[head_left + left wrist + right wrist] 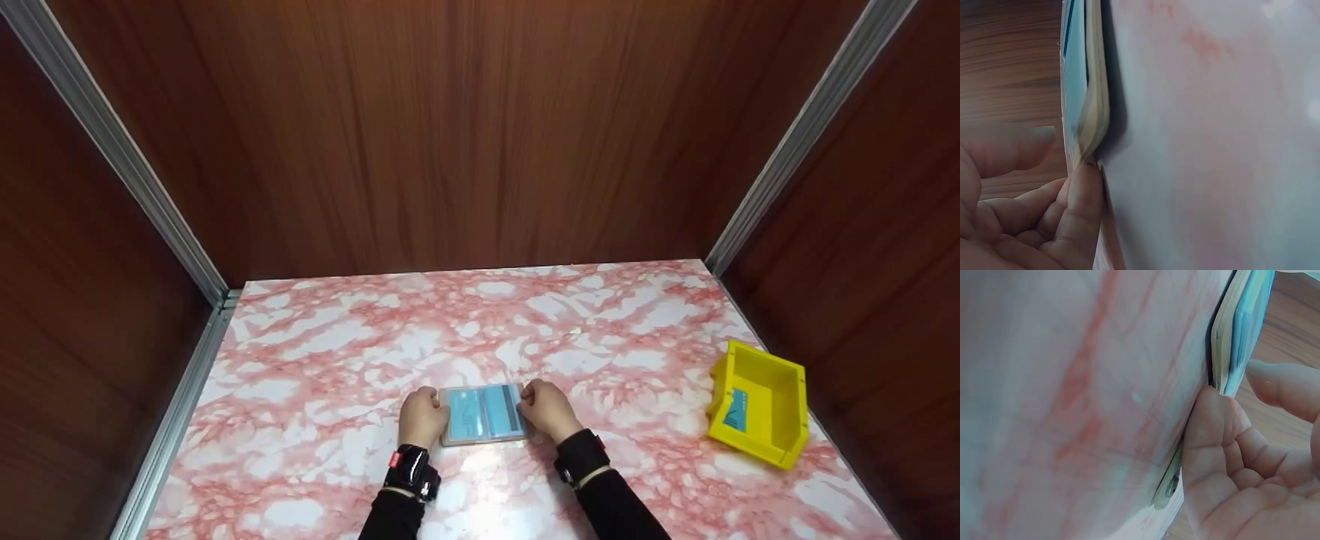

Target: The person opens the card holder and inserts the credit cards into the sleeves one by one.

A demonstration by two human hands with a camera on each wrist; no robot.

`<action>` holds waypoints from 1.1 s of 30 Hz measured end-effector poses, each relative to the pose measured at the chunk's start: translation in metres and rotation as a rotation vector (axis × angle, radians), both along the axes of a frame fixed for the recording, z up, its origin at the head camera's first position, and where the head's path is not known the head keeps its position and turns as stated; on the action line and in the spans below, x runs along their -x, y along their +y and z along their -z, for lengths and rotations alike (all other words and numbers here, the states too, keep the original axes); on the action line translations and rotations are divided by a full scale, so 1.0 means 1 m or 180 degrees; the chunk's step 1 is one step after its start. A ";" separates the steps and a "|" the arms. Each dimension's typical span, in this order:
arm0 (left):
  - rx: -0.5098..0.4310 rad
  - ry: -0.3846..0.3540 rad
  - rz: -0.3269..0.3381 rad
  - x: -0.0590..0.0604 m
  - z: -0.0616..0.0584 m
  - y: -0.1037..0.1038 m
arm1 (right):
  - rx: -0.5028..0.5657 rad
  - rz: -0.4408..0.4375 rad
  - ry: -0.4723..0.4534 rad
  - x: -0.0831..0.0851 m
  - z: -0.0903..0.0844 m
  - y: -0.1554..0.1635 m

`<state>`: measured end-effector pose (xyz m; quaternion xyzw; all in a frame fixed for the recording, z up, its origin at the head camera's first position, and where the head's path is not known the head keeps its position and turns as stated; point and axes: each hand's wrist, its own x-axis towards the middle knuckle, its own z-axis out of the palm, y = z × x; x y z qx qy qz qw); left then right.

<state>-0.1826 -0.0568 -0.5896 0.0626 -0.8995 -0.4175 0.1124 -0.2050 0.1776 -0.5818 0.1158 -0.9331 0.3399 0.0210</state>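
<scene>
A card holder (484, 441) lies opened flat on the table, its clear sleeves showing light blue cards (466, 414). My left hand (424, 415) is at its left edge. In the left wrist view, curled fingers (1081, 202) meet the holder's rounded corner (1095, 121), and the thumb stands a little off its face. At the opposite edge, my right hand (547, 409) holds the holder with fingertips against the rim and the thumb over the sleeves. A strap with a metal snap (1172, 485) shows below the right fingers.
A yellow plastic bin (784, 394) stands on the right side of the table, with a blue card (736, 410) in it. Brown wood-grain panels (465, 135) with metal corner posts enclose the red-and-white marbled table (322, 420) at the back and sides.
</scene>
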 end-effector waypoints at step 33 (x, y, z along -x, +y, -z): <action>0.0092 -0.0038 0.0058 0.002 0.003 -0.001 | -0.0131 -0.0236 0.0383 0.015 -0.009 -0.004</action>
